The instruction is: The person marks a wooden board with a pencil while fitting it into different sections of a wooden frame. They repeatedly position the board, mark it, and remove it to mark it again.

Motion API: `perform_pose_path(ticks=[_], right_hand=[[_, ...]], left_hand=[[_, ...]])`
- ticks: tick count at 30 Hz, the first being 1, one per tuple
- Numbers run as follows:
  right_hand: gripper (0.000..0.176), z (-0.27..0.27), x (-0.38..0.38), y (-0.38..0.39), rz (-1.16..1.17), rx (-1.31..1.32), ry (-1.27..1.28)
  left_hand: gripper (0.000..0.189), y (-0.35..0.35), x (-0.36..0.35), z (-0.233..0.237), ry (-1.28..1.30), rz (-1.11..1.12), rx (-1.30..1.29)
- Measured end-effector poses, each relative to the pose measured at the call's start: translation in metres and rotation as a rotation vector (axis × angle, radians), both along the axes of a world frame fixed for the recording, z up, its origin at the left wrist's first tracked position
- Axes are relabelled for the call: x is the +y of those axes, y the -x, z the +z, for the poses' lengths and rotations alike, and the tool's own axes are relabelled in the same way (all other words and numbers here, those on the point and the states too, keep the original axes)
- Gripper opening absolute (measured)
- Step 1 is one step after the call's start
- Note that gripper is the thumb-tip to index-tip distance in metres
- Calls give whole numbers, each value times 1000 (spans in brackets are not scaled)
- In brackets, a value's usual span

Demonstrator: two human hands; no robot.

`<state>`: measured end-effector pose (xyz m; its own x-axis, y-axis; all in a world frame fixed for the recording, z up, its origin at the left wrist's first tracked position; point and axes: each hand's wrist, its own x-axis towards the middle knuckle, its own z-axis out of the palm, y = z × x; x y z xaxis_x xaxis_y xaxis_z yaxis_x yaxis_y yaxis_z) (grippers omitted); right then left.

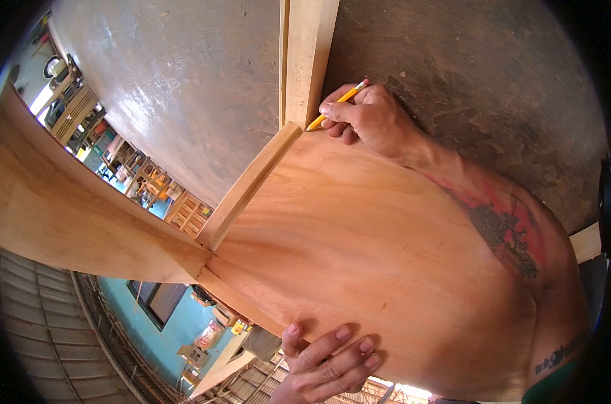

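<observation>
My right hand point(362, 114) grips a yellow pencil point(337, 106) between thumb and fingers. The pencil's tip touches or nearly touches the top corner of a wide wooden panel point(359, 229), close to where an upright wooden post point(309, 60) meets a short wooden rail point(251, 185). At the panel's lower edge, my left hand point(332, 363) lies with its fingers spread over the face of the wood. Its thumb side is near the edge, and the palm is partly hidden below the panel.
A broad wooden board point(83, 202) runs off to the left from the frame's corner. Behind the frame is a worn grey-brown surface point(164, 87). Wooden furniture point(187, 215) stands in the background at left. A blue wall point(164, 337) with a window shows lower left.
</observation>
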<state>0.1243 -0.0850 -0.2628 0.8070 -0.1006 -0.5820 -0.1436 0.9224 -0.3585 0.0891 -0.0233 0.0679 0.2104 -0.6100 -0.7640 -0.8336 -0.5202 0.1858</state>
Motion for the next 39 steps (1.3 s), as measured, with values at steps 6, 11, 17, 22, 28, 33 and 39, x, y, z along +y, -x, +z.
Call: perform_pose_path(ticks=[6,11,17,22,28,33,39], right_hand=[[27,0,-1,0,-2,15,-5],[27,1,-1,1,10,17,0],[26,-3,1,0,5,31,-12],[27,-2,2,-2,10,3,0],[27,-2,-1,2,9,-1,-29],[25,2,-1,0,-2,9,-41],[27,1,2,0,-47,37,-4]], left_hand=[[25,5,10,-9,94,-28,-78],[27,4,13,-8,134,-55,-57],[17,20,33,-17,342,59,-213],[22,8,21,-12,267,16,-132],[28,4,15,-7,139,-36,-58],[9,17,55,-4,332,20,-180],[11,10,45,-4,332,-12,-177]])
